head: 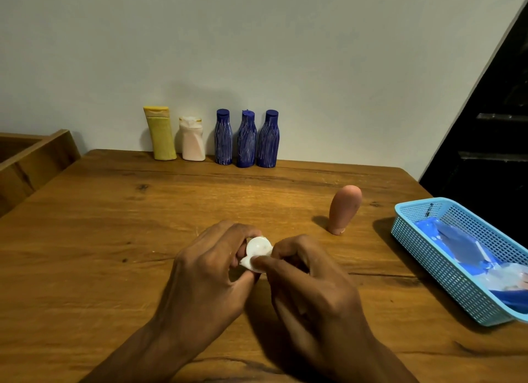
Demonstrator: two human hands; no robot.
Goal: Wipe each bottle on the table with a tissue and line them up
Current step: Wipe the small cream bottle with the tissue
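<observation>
Both hands meet over the near middle of the wooden table (114, 211). The left hand (211, 268) has its fingers curled round a small white object (258, 247), seemingly a small white bottle or its rounded end, though too much is covered to be sure. The right hand (308, 280) pinches what appears to be a crumpled white tissue (251, 264) against that object, thumb and forefinger closed on it; where tissue ends and object begins cannot be told apart with certainty. Judged from this grip, the step in hand is the wiping of one item held clear of the row. To the right and slightly beyond the hands, well apart from them, a peach-coloured bottle (344, 208) stands inverted on its cap, not yet in line. At the far edge, against the wall, five bottles stand upright in a row: a yellow tube (161, 134), a pale pink bottle (193, 140), and three dark blue bottles (223, 138), (246, 140) and (268, 140), the last two touching or nearly so. A light blue mesh basket (414, 228) at the right edge holds blue plastic packaging. The next move likely calls for setting the held item upright at one end of the row, then reaching for the peach-coloured bottle while keeping the tissue in the right hand.
</observation>
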